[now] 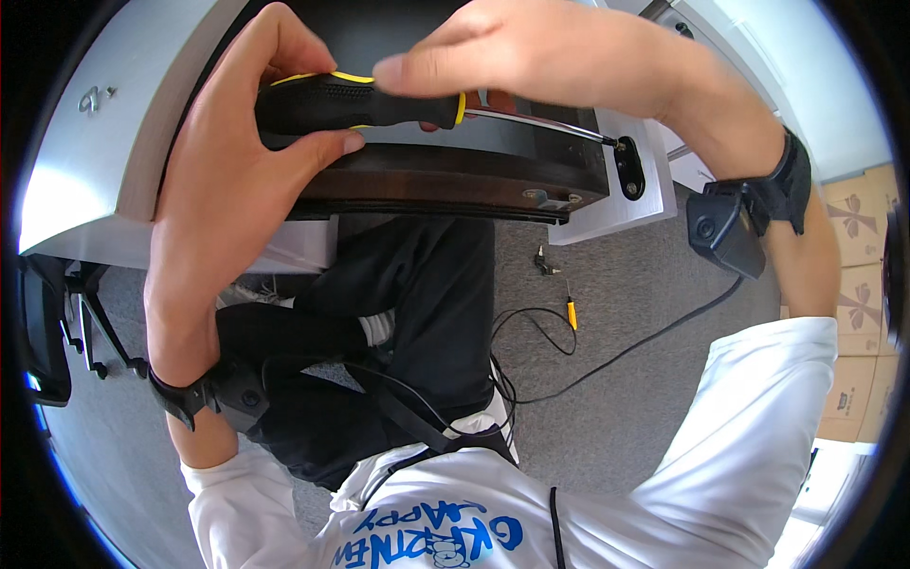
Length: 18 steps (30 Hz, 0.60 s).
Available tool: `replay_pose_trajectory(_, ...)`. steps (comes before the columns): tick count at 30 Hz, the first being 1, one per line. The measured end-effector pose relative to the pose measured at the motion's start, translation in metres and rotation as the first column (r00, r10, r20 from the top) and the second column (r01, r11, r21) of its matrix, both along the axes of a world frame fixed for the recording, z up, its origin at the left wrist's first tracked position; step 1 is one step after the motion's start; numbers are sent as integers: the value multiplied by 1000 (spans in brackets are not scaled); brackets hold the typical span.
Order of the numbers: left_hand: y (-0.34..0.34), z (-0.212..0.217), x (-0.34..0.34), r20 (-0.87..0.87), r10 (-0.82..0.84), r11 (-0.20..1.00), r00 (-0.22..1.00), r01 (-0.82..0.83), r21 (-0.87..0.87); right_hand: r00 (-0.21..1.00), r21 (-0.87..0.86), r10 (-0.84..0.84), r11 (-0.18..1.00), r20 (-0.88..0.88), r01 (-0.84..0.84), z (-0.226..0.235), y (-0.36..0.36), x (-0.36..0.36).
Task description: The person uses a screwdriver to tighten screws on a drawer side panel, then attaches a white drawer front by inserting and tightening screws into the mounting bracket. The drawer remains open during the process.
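While tip meets bracket [629, 168], screwdriver [360, 102] btwn both hands' fingers [427, 66].

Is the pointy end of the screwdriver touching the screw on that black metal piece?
Touching. The head view shows the screwdriver shaft running right, its tip meeting a screw on the black bracket with no visible gap.

Your left hand [227, 161] wraps the black-and-yellow screwdriver [379, 102] handle at upper centre of the frame. Your right hand [540, 52] pinches the handle's front end from above. Its shaft runs right; the tip meets a screw [621, 144] on a black bracket [630, 168] at the dark panel [455, 175] corner. Grey carpet [626, 313] below, with a loose cable [616, 356].
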State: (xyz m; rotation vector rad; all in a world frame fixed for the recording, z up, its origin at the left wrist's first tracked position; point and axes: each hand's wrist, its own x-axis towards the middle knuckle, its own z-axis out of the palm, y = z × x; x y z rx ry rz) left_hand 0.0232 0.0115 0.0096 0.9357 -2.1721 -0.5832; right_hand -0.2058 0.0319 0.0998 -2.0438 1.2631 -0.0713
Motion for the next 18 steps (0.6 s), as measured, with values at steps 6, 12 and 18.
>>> replay_pose_trajectory(6, 8, 0, 3, 72, 10, 1000, 997, -10, -8, 997, 102, 30, 994, -64, -24, 11, -4, 1)
replay_pose_trajectory(12, 12, 10, 14, 238, 71, 965, 969, -127, 230, 999, 181, -52, 982, 2, 51, -3, -13, -7)
replay_pose_trajectory(18, 8, 7, 6, 87, -55, 998, 995, 54, 15, 993, -61, 115, 992, 4, -115, -1, -3, -5)
